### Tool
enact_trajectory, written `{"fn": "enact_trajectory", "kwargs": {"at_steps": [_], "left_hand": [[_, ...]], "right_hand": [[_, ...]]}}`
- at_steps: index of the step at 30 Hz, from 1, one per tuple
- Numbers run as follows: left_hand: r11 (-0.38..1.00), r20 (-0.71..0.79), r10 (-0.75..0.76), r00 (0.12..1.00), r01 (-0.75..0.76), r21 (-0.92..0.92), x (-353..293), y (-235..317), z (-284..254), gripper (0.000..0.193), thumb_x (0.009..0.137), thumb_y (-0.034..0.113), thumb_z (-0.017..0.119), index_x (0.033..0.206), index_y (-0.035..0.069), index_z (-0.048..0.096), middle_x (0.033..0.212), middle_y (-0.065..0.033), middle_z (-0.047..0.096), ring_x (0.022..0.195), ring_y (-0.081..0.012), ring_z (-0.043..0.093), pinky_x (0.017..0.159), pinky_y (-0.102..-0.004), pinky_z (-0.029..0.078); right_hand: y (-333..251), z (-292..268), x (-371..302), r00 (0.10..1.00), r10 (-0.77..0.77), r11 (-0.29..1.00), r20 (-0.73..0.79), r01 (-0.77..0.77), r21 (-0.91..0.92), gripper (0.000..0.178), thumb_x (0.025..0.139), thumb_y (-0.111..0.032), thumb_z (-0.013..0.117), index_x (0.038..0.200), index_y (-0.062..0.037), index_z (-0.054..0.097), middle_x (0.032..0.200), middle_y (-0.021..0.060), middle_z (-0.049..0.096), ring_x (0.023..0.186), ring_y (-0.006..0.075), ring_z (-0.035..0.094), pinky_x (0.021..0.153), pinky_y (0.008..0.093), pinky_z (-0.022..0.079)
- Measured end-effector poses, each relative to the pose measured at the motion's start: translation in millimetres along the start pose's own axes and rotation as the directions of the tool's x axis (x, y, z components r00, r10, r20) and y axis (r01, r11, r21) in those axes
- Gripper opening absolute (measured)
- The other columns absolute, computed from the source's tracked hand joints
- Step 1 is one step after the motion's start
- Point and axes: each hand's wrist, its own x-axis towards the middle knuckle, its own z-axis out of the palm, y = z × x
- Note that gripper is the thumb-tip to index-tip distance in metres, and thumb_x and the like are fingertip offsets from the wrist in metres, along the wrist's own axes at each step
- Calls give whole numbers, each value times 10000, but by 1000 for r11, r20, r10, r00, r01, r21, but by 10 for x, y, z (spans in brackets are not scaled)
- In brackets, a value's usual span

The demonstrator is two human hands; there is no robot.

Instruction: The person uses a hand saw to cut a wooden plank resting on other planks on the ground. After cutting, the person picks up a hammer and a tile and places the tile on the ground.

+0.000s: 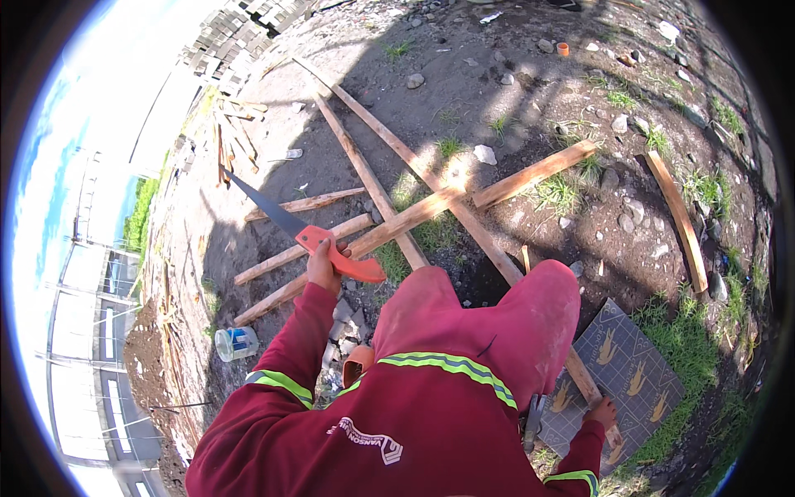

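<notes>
My left hand (324, 267) is closed round the red handle of a handsaw (290, 224), raised off to the left with its blade pointing up and away. At the lower right, my right hand (601, 412) is wrapped round the near end of a long wooden strip (476, 228). That strip runs away from me, partly hidden by my right leg. A thicker wooden beam (406, 219) lies across it and across a second long strip (352, 149). The saw blade appears to touch no wood.
A short thick board (538, 174) and a curved plank (679, 224) lie to the right. Near my right hand is a dark patterned sheet (638, 356). A bucket (236, 344) stands left, with more timber (306, 248) beyond. Stones and grass dot the dirt.
</notes>
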Motion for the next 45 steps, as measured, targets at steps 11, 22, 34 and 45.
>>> {"fn": "enact_trajectory", "kwargs": {"at_steps": [11,22,34,45], "left_hand": [[996,-125,-88,988,90,16,313,-519,-760,336,970,271,498,1216,43,470,963,-148,653,769,-264,644,707,-414,553],[980,-100,-152,983,163,111,510,-691,-818,325,954,275,520,1182,45,491,944,-141,642,772,-263,641,709,-421,548],[981,-22,-66,998,69,180,564,-559,-1228,361,951,280,538,1211,38,471,965,-165,639,765,-277,634,690,-420,545],[962,-53,-64,997,76,261,568,-603,-1251,447,962,336,521,1294,45,454,1037,-170,616,792,-253,613,712,-396,532]], "right_hand": [[56,40,263,999,-48,998,-15,48,-26,504,665,-145,751,1122,-93,545,1144,140,599,1080,349,588,909,442,499],[-424,-596,294,979,-202,974,23,203,-99,390,714,-182,709,1060,-47,591,1108,177,607,1051,373,605,895,448,512],[-3311,-1500,536,693,-718,688,65,721,-83,373,864,-435,531,976,-128,713,997,114,716,941,301,692,847,478,470],[-2242,-1236,728,902,-409,653,-136,393,648,663,795,-431,705,1308,-65,500,1206,215,606,1143,369,581,938,421,479]]}}
